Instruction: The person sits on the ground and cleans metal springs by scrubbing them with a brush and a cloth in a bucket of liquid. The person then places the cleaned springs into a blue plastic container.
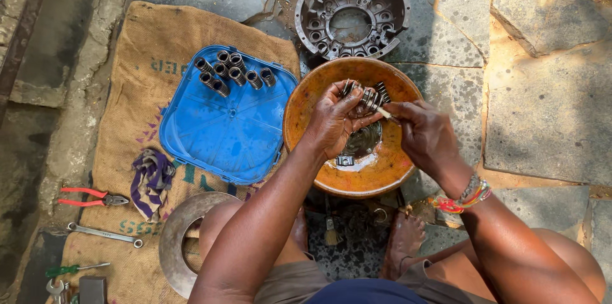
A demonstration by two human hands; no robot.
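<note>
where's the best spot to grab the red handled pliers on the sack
Judging by the pose, grip the red-handled pliers across both red handles, coming from above at the left end. They lie flat on the burlap sack, handles slightly spread, metal nose pointing right toward the striped rag.

Bare-armed, barefoot person seen from above, in shorts with a bright wristband.

Both arms are bare from shoulder to fingers, with no sleeves showing. The right hand [426,133] has a stack of woven thread bands and beads at the wrist [463,197], in red, yellow, green and pale tones. The left hand [333,120] has nothing on its wrist or fingers. Brownish khaki shorts [299,282] cover the upper legs, the knees are bare, and a dark navy garment [366,292] shows at the near edge. The bare feet [403,240] look dusty.
</note>
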